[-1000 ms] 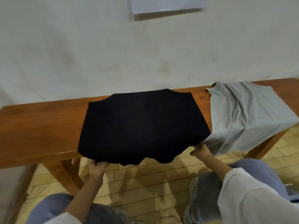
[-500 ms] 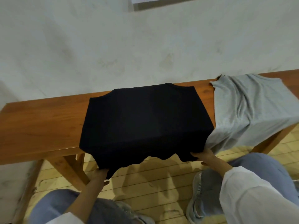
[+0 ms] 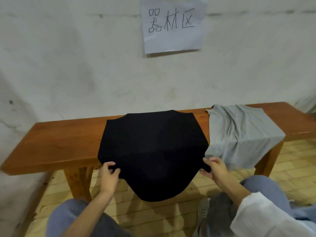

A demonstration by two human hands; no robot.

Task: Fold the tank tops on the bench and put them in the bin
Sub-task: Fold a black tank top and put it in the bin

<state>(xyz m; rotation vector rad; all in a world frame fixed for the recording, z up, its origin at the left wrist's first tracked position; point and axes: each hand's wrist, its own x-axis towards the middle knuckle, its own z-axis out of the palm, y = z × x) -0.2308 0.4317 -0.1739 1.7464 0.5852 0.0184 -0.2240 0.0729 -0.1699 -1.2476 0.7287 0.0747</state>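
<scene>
A black tank top [image 3: 153, 147] lies spread over the middle of the wooden bench [image 3: 56, 144], its near part hanging off the front edge in a rounded sag. My left hand [image 3: 109, 173] pinches the cloth at its left side by the bench edge. My right hand [image 3: 213, 168] pinches its right side, close to where it meets the grey top. A grey tank top [image 3: 239, 134] lies rumpled on the bench to the right, draping over the front edge. No bin is in view.
The bench stands against a white wall [image 3: 85, 74] with a paper sign [image 3: 172, 24] taped above it. Bench legs [image 3: 77, 180] stand on a wooden plank floor. My knees [image 3: 71, 218] are low in the frame in front of the bench.
My hands have come up from under the hanging hem to grip the black top's sides at the bench edge. The near cloth now sags in one rounded fold. The camera tilted up.
</scene>
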